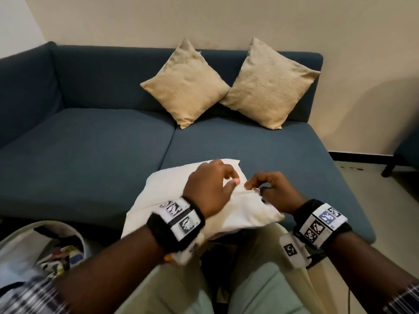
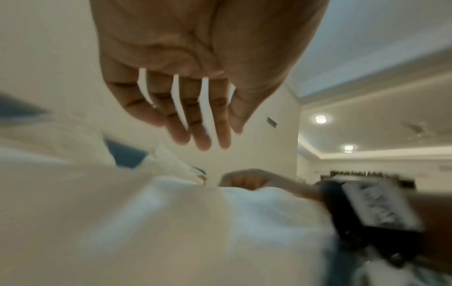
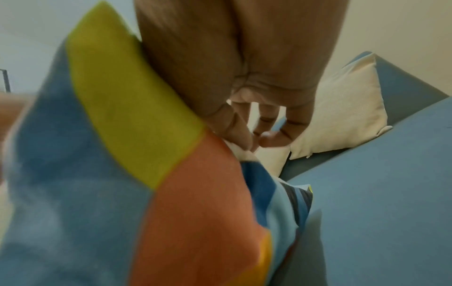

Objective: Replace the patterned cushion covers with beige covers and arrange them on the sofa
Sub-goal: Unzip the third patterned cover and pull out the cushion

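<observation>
A cushion (image 1: 172,191) lies across the sofa's front edge and my lap, its upper face white. In the right wrist view its cover (image 3: 186,203) shows blue, yellow and orange patches. My right hand (image 1: 250,184) pinches the cover's edge between thumb and fingers (image 3: 255,142). My left hand (image 1: 229,177) hovers just above the white face with relaxed fingers (image 2: 208,139) and holds nothing. Two beige cushions (image 1: 186,85) (image 1: 269,82) lean on their corners against the sofa's backrest.
The blue sofa (image 1: 90,150) has bare seat to the left and behind the cushion. A pale basket (image 1: 74,232) at my lower left holds patterned fabric (image 1: 59,257). A dark furniture leg (image 1: 390,166) stands on the floor at right.
</observation>
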Demonstrator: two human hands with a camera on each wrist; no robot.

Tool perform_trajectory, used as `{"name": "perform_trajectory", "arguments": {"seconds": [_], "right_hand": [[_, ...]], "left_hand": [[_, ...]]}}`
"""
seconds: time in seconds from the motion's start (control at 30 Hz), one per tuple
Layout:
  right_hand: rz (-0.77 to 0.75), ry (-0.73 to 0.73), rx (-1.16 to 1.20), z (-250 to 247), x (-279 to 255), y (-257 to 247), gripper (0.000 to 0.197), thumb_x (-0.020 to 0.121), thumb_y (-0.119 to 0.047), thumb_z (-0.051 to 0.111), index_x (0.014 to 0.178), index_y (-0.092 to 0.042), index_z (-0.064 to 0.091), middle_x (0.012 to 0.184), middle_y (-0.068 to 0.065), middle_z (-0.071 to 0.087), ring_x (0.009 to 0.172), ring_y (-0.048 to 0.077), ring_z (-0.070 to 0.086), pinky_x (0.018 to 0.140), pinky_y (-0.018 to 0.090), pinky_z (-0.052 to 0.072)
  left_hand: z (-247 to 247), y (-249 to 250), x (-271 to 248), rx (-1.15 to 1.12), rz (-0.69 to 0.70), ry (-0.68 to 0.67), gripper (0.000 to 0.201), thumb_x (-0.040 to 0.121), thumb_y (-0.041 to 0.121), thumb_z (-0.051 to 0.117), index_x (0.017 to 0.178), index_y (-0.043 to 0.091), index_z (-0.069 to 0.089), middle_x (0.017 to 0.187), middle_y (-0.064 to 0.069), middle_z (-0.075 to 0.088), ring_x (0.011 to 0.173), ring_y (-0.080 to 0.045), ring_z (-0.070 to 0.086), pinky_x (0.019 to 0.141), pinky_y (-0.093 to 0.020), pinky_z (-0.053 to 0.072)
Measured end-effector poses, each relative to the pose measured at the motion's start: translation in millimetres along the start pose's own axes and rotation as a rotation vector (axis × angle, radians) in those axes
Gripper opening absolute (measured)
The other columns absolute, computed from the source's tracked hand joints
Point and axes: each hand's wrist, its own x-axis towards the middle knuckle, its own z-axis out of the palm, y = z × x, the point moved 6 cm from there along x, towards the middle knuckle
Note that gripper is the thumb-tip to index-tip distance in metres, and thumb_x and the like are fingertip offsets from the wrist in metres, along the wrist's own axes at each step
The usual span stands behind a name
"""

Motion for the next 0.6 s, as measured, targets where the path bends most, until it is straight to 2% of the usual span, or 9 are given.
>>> {"name": "perform_trajectory", "arguments": {"seconds": [0.03,0.07,0.13,0.17,0.23,0.33,0.4,0.5,0.6], "right_hand": [[0.039,-0.039,0.006,3,-2,2,0.049,0.069,0.013,0.042,0.078,-0.02,0.077,0.09,0.016,0.072,0.081,0.041,0.065,0.072,0.054,0.055],[0.082,-0.075,0.008,5,-3,2,0.048,0.071,0.012,0.04,0.074,-0.019,0.076,0.087,0.016,0.071,0.074,0.039,0.061,0.066,0.048,0.053],[0.179,-0.129,-0.026,11,-9,4,0.05,0.08,0.014,0.039,0.07,-0.021,0.074,0.079,0.004,0.072,0.069,0.018,0.059,0.065,0.031,0.049],[0.225,-0.139,-0.053,13,-12,6,0.05,0.083,0.012,0.04,0.069,-0.023,0.073,0.079,-0.001,0.073,0.069,0.013,0.06,0.067,0.03,0.05],[0.3,-0.108,-0.104,14,-16,10,0.048,0.084,0.008,0.042,0.067,-0.024,0.072,0.079,0.002,0.074,0.071,0.015,0.064,0.071,0.033,0.054],[0.481,0.027,-0.106,6,-25,21,0.032,0.088,-0.005,0.048,0.069,-0.019,0.07,0.068,0.004,0.068,0.065,0.022,0.063,0.063,0.037,0.055],[0.578,0.05,-0.113,4,-32,25,0.026,0.09,-0.017,0.059,0.064,-0.015,0.061,0.054,0.003,0.06,0.051,0.022,0.058,0.057,0.037,0.055],[0.707,-0.036,0.029,17,-44,30,0.032,0.094,-0.027,0.068,0.069,-0.014,0.052,0.049,0.002,0.043,0.038,0.018,0.042,0.044,0.024,0.039],[0.743,-0.037,0.154,19,-52,33,0.025,0.093,-0.029,0.071,0.083,-0.015,0.053,0.061,0.006,0.04,0.041,0.016,0.035,0.042,0.019,0.03]], "left_hand": [[10,-7,8,0.034,-0.046,-0.064,0.013,0.091,0.038,0.061,0.092,0.03,0.071,0.093,0.012,0.068,0.088,-0.013,0.062,0.082,-0.034,0.052],[23,-13,13,0.038,-0.099,-0.139,0.013,0.092,0.037,0.061,0.093,0.029,0.072,0.094,0.011,0.069,0.089,-0.015,0.063,0.084,-0.036,0.053],[48,-16,14,0.068,-0.159,-0.253,0.013,0.092,0.037,0.064,0.093,0.028,0.073,0.096,0.007,0.072,0.091,-0.018,0.065,0.086,-0.037,0.055],[60,-15,14,0.094,-0.164,-0.29,0.012,0.09,0.036,0.066,0.093,0.028,0.074,0.097,0.004,0.073,0.093,-0.02,0.066,0.086,-0.037,0.055],[79,-13,12,0.134,-0.17,-0.339,0.01,0.088,0.034,0.068,0.094,0.028,0.074,0.1,0.001,0.073,0.095,-0.025,0.067,0.086,-0.038,0.056],[94,-11,10,0.167,-0.207,-0.387,0.011,0.085,0.029,0.07,0.094,0.029,0.076,0.101,0.001,0.073,0.096,-0.026,0.068,0.085,-0.037,0.056],[98,-10,12,0.124,-0.241,-0.393,0.009,0.083,0.027,0.073,0.091,0.028,0.077,0.096,0.001,0.075,0.093,-0.025,0.07,0.08,-0.031,0.055],[101,-10,14,0.088,-0.284,-0.378,0.012,0.084,0.031,0.074,0.092,0.023,0.078,0.092,-0.002,0.075,0.089,-0.025,0.069,0.073,-0.028,0.052],[106,-12,12,0.029,-0.336,-0.393,0.021,0.086,0.039,0.068,0.089,0.021,0.078,0.089,-0.003,0.074,0.088,-0.026,0.069,0.082,-0.034,0.057]]}}
